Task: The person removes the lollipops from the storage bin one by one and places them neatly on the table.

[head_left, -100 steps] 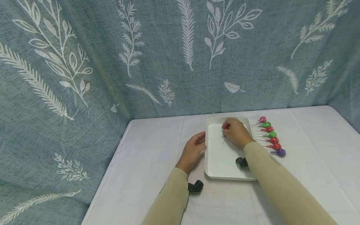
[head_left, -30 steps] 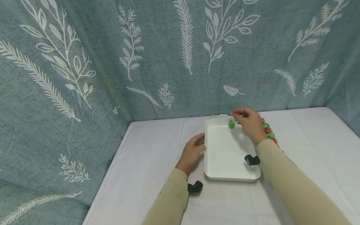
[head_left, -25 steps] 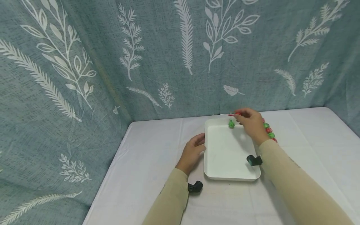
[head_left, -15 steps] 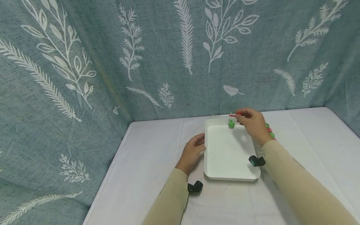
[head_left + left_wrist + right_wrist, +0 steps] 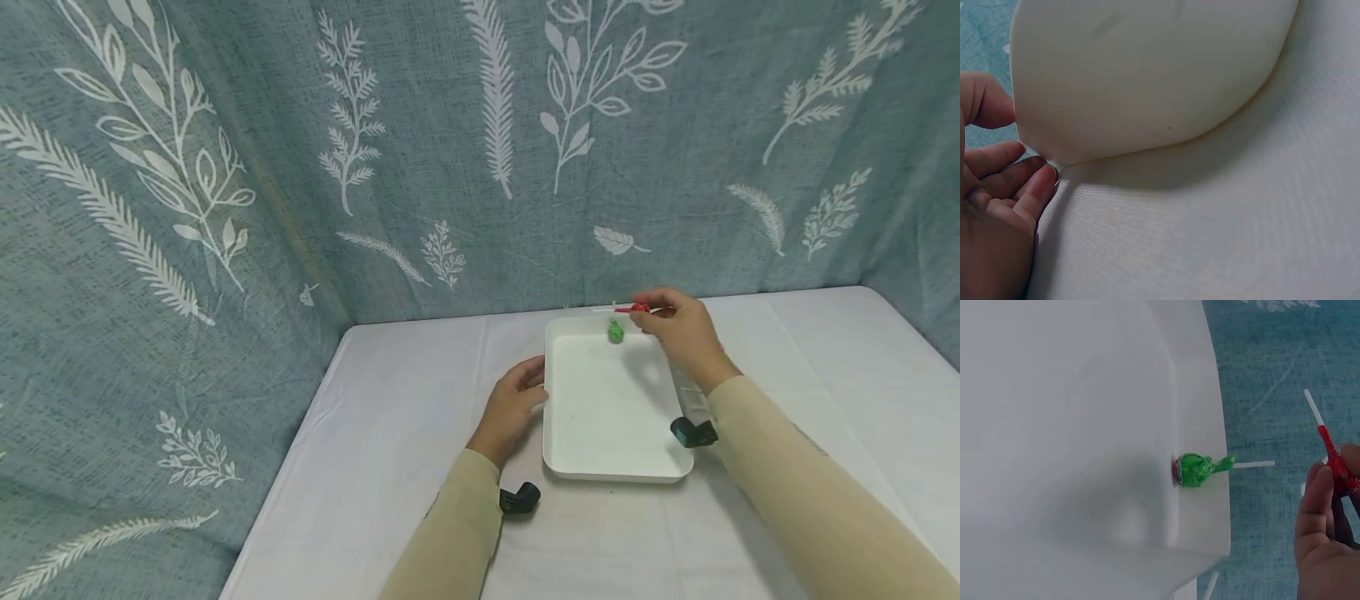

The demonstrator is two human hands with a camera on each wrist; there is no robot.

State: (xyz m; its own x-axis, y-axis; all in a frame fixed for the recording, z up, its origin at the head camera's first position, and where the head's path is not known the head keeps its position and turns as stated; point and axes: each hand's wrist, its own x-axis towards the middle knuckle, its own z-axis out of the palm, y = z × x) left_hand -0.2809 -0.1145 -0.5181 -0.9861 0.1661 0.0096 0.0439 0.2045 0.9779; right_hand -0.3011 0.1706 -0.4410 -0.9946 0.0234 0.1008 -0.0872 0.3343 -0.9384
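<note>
My right hand (image 5: 682, 333) pinches a red-wrapped lollipop (image 5: 1339, 472) by its head, its white stick pointing left. It is raised over the far right corner of a shallow white tray (image 5: 615, 417). Against the tray's far wall leans a green-wrapped lollipop (image 5: 616, 332), head inside and stick (image 5: 1255, 464) over the rim. My left hand (image 5: 513, 406) rests at the tray's left side, relaxed fingertips (image 5: 1038, 187) touching its outer wall. A row of lollipops right of the tray is almost wholly hidden behind the right hand and sleeve; a red speck (image 5: 722, 347) shows.
A white cloth (image 5: 420, 442) covers the table, with a leaf-patterned blue-green curtain (image 5: 450, 150) close behind the tray and along the left. Another white stick (image 5: 1211, 585) shows beside the tray in the right wrist view. Black wrist cameras (image 5: 693, 433) jut from both sleeves.
From inside the tray, my right hand has risen to the far right corner. Over the last second it drifts slightly right with the red lollipop, covering more of the row. The left hand stays.
</note>
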